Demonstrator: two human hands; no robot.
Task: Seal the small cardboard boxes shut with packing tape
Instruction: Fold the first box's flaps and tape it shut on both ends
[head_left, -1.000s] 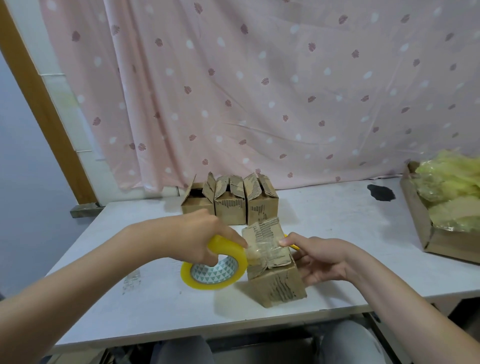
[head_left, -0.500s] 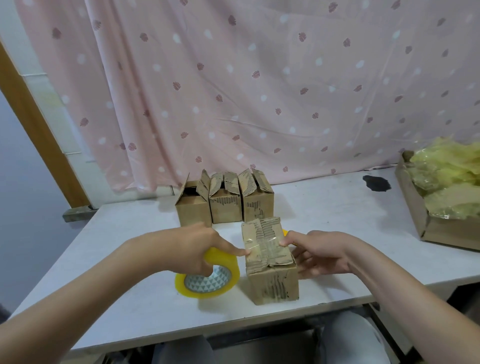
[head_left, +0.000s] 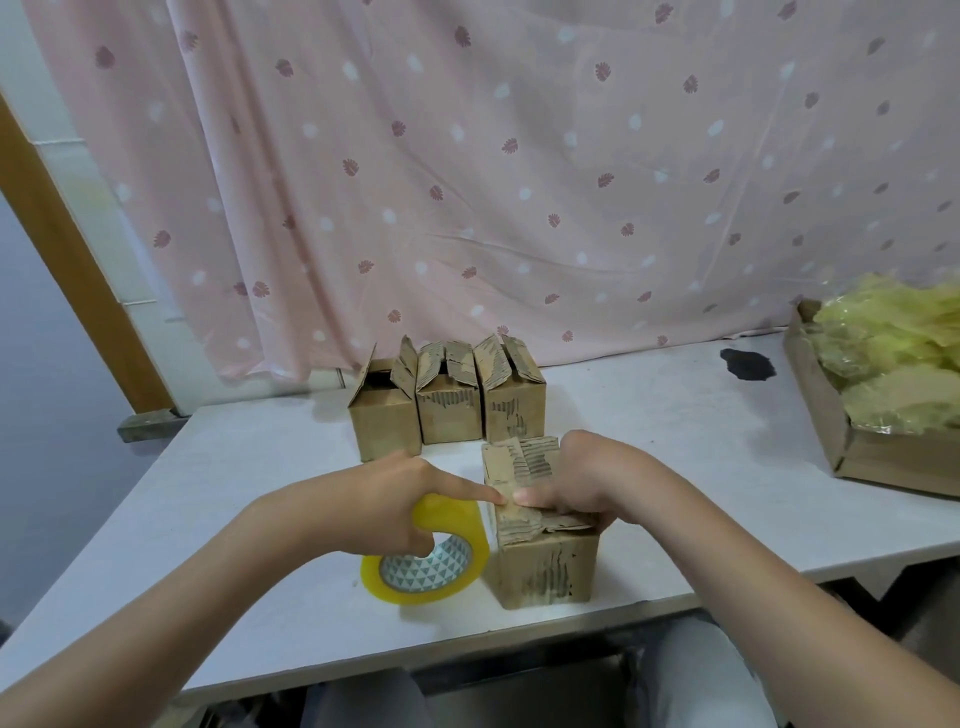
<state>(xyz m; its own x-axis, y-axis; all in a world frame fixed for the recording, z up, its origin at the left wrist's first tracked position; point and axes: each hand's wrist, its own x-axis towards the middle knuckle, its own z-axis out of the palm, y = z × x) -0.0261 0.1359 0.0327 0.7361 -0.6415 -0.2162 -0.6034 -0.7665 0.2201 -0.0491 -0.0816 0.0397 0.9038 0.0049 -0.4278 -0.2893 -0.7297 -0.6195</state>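
Pink curtain (head_left: 519, 182) with a leaf-and-dot print hangs behind a white bench (head_left: 649, 431) that carries everything I can count from my remote station.

Item count on the bench:
1. Small cardboard boxes, four in total. Three open boxes (head_left: 447, 410) stand in a row toward the rear edge, touching side to side, with their top flaps raised. One front box (head_left: 543, 566) stands alone near the front edge, its flaps folded down.
2. Tape roll (head_left: 428, 558), one, yellow with a triangle-patterned core, standing on its edge just beside the left face of the front box.
3. Cardboard tray (head_left: 831, 431), one, at the right edge, filled with crumpled yellow plastic wrap (head_left: 893, 358).
4. Dark stain (head_left: 748, 362), one, near the rear edge, between the boxes and the tray.

Hand status:
- Left hand (head_left: 384, 499): fingers curled round the top of the tape roll, index finger extended and pressing on the left top edge of the front box.
- Right hand (head_left: 587, 483): laid over the closed flaps of the front box, fingers curled down on them, thumb tip meeting the left index finger (whether a tape strip lies under them, I cannot tell).
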